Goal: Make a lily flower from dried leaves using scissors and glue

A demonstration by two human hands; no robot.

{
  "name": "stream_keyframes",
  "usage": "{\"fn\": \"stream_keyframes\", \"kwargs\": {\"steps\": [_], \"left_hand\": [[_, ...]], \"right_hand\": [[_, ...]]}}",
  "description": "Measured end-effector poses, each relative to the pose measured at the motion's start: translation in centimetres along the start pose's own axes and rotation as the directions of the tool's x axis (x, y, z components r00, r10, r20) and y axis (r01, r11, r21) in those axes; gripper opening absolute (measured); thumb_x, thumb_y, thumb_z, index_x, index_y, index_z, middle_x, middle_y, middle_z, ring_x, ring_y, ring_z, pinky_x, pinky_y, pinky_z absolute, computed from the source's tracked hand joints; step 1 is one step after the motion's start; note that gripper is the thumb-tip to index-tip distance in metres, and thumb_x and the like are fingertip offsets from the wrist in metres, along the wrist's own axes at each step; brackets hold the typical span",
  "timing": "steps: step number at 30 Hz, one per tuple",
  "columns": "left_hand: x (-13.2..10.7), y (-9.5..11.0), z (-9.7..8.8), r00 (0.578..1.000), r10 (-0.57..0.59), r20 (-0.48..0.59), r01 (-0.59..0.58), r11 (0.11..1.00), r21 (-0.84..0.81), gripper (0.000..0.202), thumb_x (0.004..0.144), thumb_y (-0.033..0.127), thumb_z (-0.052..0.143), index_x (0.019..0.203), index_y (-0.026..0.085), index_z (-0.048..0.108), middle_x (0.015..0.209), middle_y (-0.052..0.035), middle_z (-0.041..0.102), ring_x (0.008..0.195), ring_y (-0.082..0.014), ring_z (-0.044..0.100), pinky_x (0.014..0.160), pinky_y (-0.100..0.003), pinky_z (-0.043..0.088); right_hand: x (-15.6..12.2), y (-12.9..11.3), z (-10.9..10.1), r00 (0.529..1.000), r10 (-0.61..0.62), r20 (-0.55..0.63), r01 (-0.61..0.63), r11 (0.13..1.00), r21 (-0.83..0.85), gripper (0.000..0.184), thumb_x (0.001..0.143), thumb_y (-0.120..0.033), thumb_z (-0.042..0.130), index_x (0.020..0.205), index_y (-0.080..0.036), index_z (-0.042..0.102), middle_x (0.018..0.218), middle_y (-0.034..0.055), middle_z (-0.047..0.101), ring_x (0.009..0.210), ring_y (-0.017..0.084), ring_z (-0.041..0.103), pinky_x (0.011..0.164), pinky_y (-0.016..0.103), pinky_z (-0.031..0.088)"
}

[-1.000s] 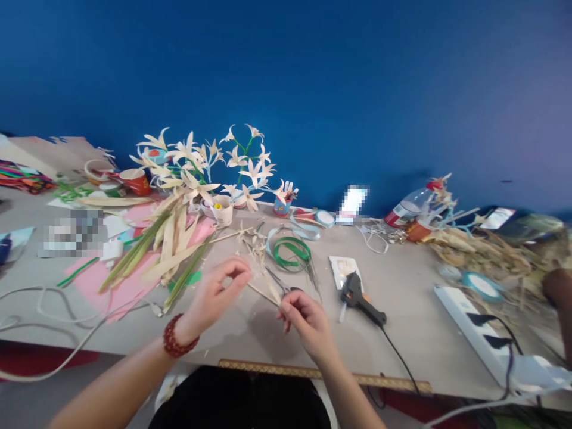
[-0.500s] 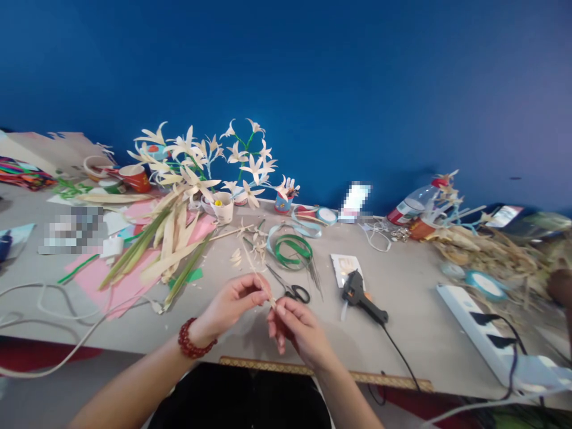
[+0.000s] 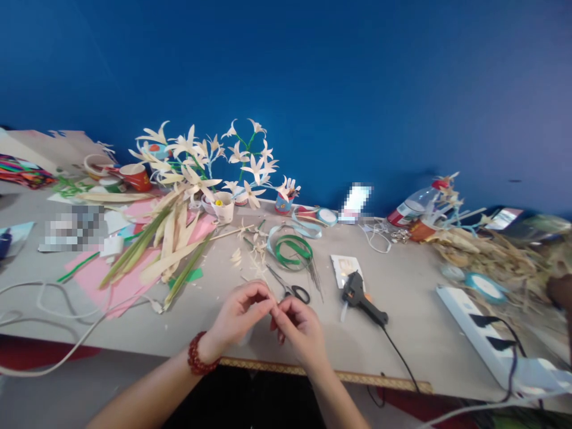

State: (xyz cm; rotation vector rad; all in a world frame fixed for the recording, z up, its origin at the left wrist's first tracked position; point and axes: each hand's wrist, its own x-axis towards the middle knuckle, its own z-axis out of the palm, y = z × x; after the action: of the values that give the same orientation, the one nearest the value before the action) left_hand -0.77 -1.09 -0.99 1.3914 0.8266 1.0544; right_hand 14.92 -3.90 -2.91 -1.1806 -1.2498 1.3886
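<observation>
My left hand, with a red bead bracelet at the wrist, is closed in a pinch at the table's front. Against its fingertips, my right hand pinches too, its other fingers curled. Between them is a thin pale strip, like dried husk, mostly hidden by the fingers. Just beyond the hands lie black-handled scissors, a coil of green ribbon and some thin wires. Small pale husk flowers and scraps are scattered nearby.
A black glue gun rests on a white packet at right, its cord running off the front edge. Further right is a white power strip. Husk flowers stand in cups at the back left. A dark hand shows at the right edge.
Both hands have drawn closer together, fingertips now meeting. The pale strip, which stuck out beyond the fingers before, is now mostly hidden. My left hand has shifted slightly right.
</observation>
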Motion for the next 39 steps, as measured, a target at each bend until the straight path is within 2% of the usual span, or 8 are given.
{"fn": "stream_keyframes", "kwargs": {"steps": [5, 8, 11, 18, 24, 28, 35, 39], "left_hand": [[0.1, 0.1, 0.0, 0.998, -0.042, -0.043, 0.048, 0.988, 0.150, 0.021, 0.088, 0.028, 0.054, 0.071, 0.016, 0.054, 0.070, 0.0003, 0.051, 0.068, -0.0131, 0.048, 0.065, -0.024, 0.039], [0.2, 0.5, 0.0, 0.999, -0.051, -0.005, 0.051, 0.972, 0.228, 0.022, 0.087, 0.027, 0.054, 0.068, 0.016, 0.052, 0.067, 0.0014, 0.049, 0.066, -0.0125, 0.046, 0.064, -0.023, 0.037], [0.3, 0.9, 0.1, 0.998, -0.045, 0.048, 0.030, 0.961, 0.275, 0.023, 0.086, 0.025, 0.054, 0.066, 0.016, 0.052, 0.065, 0.0014, 0.051, 0.065, -0.0123, 0.047, 0.065, -0.023, 0.038], [0.1, 1.0, -0.2, 0.978, -0.164, 0.131, 0.153, 0.984, 0.088, 0.017, 0.084, 0.027, 0.057, 0.072, 0.015, 0.054, 0.070, -0.0005, 0.054, 0.067, -0.0131, 0.048, 0.064, -0.023, 0.038], [-0.2, 0.7, -0.1, 0.974, -0.191, 0.123, 0.191, 0.982, 0.010, 0.015, 0.084, 0.026, 0.058, 0.074, 0.015, 0.053, 0.069, -0.0002, 0.054, 0.065, -0.0122, 0.048, 0.063, -0.023, 0.039], [-0.3, 0.5, 0.0, 0.974, -0.205, 0.100, 0.203, 0.979, 0.031, 0.014, 0.084, 0.025, 0.058, 0.074, 0.015, 0.054, 0.067, 0.0009, 0.052, 0.062, -0.0113, 0.046, 0.060, -0.022, 0.037], [-0.5, 0.5, -0.1, 0.977, -0.199, 0.076, 0.193, 0.978, 0.075, 0.019, 0.086, 0.028, 0.055, 0.071, 0.016, 0.053, 0.065, 0.0014, 0.051, 0.062, -0.0115, 0.045, 0.059, -0.022, 0.035], [-0.5, 0.4, 0.0, 0.977, -0.204, 0.066, 0.198, 0.976, 0.086, 0.020, 0.087, 0.029, 0.055, 0.072, 0.016, 0.053, 0.066, 0.0019, 0.050, 0.063, -0.0109, 0.044, 0.059, -0.022, 0.034]], "right_hand": [[0.2, -1.1, -0.7, 0.992, -0.129, 0.001, 0.128, 0.983, -0.136, 0.030, 0.088, -0.043, 0.058, 0.072, -0.018, 0.056, 0.061, -0.0018, 0.054, 0.051, 0.010, 0.049, 0.049, 0.021, 0.041], [0.8, -1.7, -1.1, 0.989, -0.146, -0.025, 0.144, 0.985, -0.095, 0.023, 0.087, -0.041, 0.060, 0.080, -0.019, 0.057, 0.067, -0.0023, 0.052, 0.054, 0.010, 0.048, 0.048, 0.021, 0.041], [1.5, -1.8, -1.1, 0.994, -0.113, 0.009, 0.113, 0.993, -0.025, 0.022, 0.083, -0.040, 0.065, 0.079, -0.019, 0.057, 0.065, -0.0033, 0.050, 0.053, 0.010, 0.046, 0.046, 0.020, 0.041], [2.0, -1.4, -0.7, 1.000, 0.017, -0.026, -0.011, 0.975, 0.222, 0.025, 0.080, -0.037, 0.067, 0.071, -0.019, 0.053, 0.056, -0.0050, 0.052, 0.044, 0.008, 0.045, 0.044, 0.020, 0.038], [1.9, -1.3, -0.9, 0.997, -0.023, -0.069, 0.037, 0.977, 0.208, 0.024, 0.081, -0.036, 0.068, 0.072, -0.019, 0.056, 0.059, -0.0039, 0.055, 0.047, 0.008, 0.046, 0.046, 0.019, 0.040], [1.9, -1.3, -0.9, 0.994, -0.038, -0.105, 0.060, 0.974, 0.218, 0.024, 0.081, -0.038, 0.068, 0.074, -0.019, 0.055, 0.061, -0.0035, 0.057, 0.046, 0.008, 0.047, 0.044, 0.019, 0.041], [2.0, -1.2, -1.1, 1.000, -0.016, 0.018, 0.014, 0.992, 0.124, 0.025, 0.079, -0.039, 0.069, 0.073, -0.018, 0.057, 0.063, -0.0025, 0.058, 0.048, 0.009, 0.049, 0.045, 0.020, 0.042], [2.0, -1.0, -1.1, 1.000, -0.016, -0.010, 0.017, 0.995, 0.103, 0.026, 0.080, -0.040, 0.068, 0.072, -0.018, 0.056, 0.062, -0.0023, 0.058, 0.047, 0.009, 0.048, 0.045, 0.020, 0.041]]}}
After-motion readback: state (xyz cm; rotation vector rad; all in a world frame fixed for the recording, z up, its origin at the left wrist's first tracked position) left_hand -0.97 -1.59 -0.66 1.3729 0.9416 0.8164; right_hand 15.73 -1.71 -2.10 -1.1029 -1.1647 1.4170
